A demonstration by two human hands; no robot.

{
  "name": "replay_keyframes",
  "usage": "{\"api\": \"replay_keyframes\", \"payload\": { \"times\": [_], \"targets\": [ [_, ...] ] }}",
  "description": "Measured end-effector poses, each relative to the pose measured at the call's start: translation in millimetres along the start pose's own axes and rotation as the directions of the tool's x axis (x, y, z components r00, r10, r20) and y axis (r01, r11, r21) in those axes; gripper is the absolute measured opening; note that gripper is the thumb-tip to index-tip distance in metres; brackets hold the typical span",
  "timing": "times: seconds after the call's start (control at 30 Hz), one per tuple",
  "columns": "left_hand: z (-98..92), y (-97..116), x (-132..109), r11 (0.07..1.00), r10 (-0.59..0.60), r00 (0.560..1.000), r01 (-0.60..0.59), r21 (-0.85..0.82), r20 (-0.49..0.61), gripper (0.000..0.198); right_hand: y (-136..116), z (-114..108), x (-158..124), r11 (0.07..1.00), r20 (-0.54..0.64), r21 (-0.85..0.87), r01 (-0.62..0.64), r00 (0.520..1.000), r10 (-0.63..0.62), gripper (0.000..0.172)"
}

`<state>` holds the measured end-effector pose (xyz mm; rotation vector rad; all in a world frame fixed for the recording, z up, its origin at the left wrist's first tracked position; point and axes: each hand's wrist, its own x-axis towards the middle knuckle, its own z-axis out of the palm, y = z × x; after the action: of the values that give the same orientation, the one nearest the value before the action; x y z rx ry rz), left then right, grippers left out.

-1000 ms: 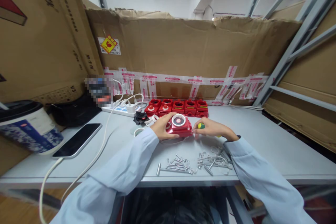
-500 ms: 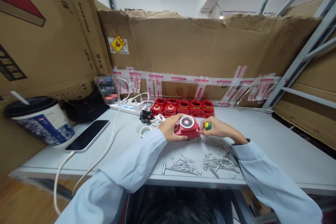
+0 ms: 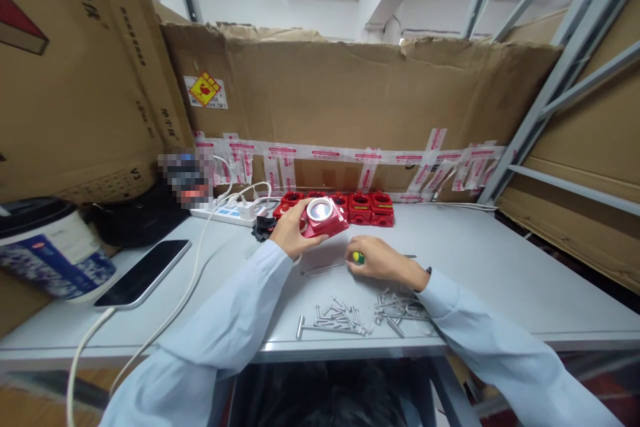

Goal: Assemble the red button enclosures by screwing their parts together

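Fingers of the left hand (image 3: 290, 230) are closed around a red box (image 3: 323, 217) with a round white face, and they hold it lifted above the tabletop (image 3: 500, 267), tilted so the face looks up and toward the person. Fingers of the right hand (image 3: 377, 260) are curled on a small tool (image 3: 357, 257) with a green and yellow end, and this hand rests on the tabletop, lower than the box and a little to its right. A thin metal rod (image 3: 323, 269) lies flat just left of the right fingers; I cannot tell if it is part of the tool. Just behind the left fingers stands a row of red boxes (image 3: 373, 203) against the cardboard wall (image 3: 375, 100), and a small black part (image 3: 261, 228) lies just beside the left fingers on their left. Nearer to the person than the right fingers are two heaps of screws (image 3: 335, 313), close to the front edge of the tabletop. Well to the left of the left fingers a phone (image 3: 145, 272) lies face up with a white cable (image 3: 200, 260) running past it, and a white power strip (image 3: 225, 213) sits behind them.
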<state>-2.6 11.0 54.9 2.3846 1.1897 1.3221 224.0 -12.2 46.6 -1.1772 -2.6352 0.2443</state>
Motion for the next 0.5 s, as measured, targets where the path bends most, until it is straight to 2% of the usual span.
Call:
{"api": "replay_keyframes", "payload": {
  "times": [0.13, 0.3, 0.4, 0.5],
  "targets": [
    [1.1, 0.0, -0.4, 1.000, -0.003, 1.000, 0.002, 0.022, 0.028, 0.067, 2.6, 7.6, 7.3, 0.997, 0.031, -0.061, 0.044, 0.999, -0.042, 0.015],
    [2.3, -2.6, -1.1, 1.000, 0.003, 0.999, -0.003, 0.016, 0.036, 0.068, 5.9, 13.7, 13.8, 0.970, 0.104, -0.238, 0.051, 0.994, -0.027, 0.014],
    [1.8, -3.4, -1.6, 1.000, 0.014, 0.999, -0.015, 0.023, 0.034, 0.069, 5.2, 3.1, 8.5, 0.961, 0.111, -0.273, 0.053, 0.994, -0.023, 0.013],
    [1.2, -2.9, -1.9, 1.000, 0.014, 0.999, -0.015, 0.022, 0.040, 0.069, 2.5, -23.4, -11.4, 0.959, 0.093, -0.279, 0.039, 0.996, -0.013, 0.009]
  ]
}}
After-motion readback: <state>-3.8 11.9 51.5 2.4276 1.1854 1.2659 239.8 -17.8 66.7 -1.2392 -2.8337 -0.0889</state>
